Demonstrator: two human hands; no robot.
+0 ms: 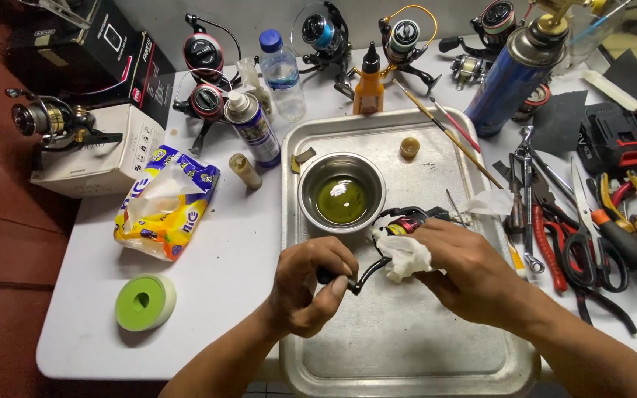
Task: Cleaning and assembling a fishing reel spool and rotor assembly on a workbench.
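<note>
Head view looks down on a white surface [223, 280] with a metal tray [399, 346] at its middle, which serves as the landmark. Over the tray's centre, the left hand [307, 284] is closed around the black handle [326, 276] of a fishing reel [407, 221], thumb and fingers wrapped on it. The right hand [466, 269] is clamped on a white cloth [405, 254], pressing it against the reel's body; the reel sits just above the tray floor, between the two hands. On the tray behind the reel stands a steel bowl [341, 193] of greenish liquid, and near the tray's far rim lies a small yellow cap [409, 147]. Two brushes [447, 133] lean across the tray's right rim. Left of the tray lie a yellow tissue pack [167, 203], a green tape roll [145, 301] and a spray can [253, 127]. Beyond the tray's far edge are a water bottle [282, 70], an orange bottle [369, 85] and several more reels [204, 51]. Right of the tray stands a blue gas canister [510, 81], and nearer lies a heap of pliers and scissors [591, 236].
</note>
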